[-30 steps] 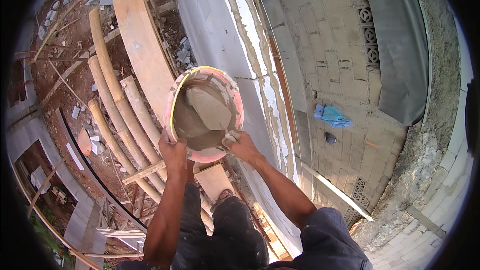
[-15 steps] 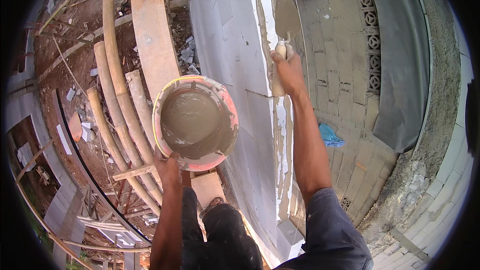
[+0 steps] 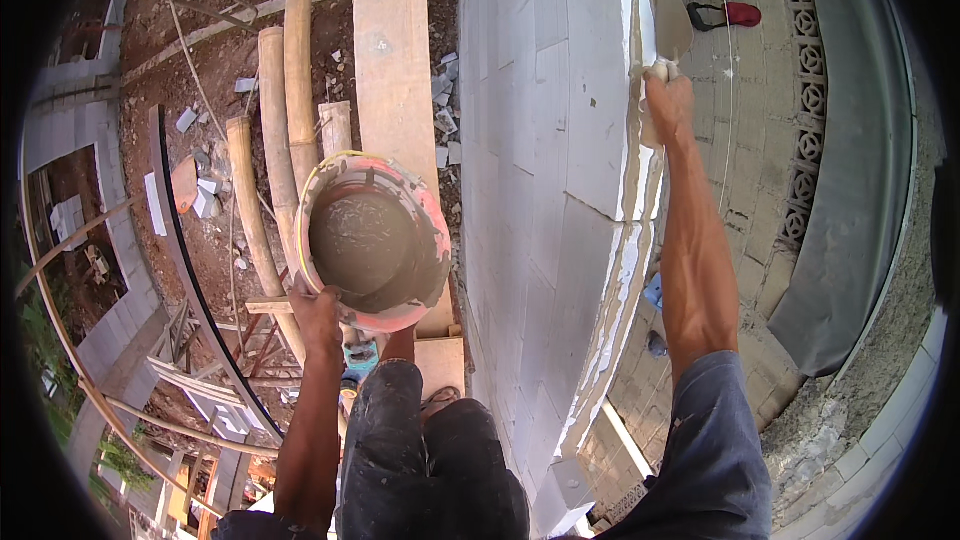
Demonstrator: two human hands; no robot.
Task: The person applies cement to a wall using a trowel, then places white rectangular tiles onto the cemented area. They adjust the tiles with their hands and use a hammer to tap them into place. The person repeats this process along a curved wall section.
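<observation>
My left hand (image 3: 318, 318) is closed on the near left rim of a round bucket (image 3: 436, 258) with a pinkish, mortar-smeared wall and a yellow edge. Wet grey mortar (image 3: 362, 238) lies inside it. Out ahead to the right, my right hand (image 3: 670, 105) grips the handle of a trowel (image 3: 673, 28). Its mortar-coated blade points away from me, at the right edge of a pale block wall (image 3: 520, 130). Along the wall's narrow white top run uneven strips of mortar (image 3: 632, 110); the hand and trowel hide part of them.
A long wooden plank (image 3: 392, 50) and several bamboo poles (image 3: 272, 110) lie left of the wall. A loose block (image 3: 563, 496) sits at its near end. Beyond the wall are a thin string (image 3: 728, 70), a red-and-black object (image 3: 741, 14) and a dark sheet (image 3: 850, 230).
The view has shifted, so the wall and plank appear farther right. My right hand has moved a little farther along the wall, and the trowel blade has tilted. My left hand still holds the bucket.
</observation>
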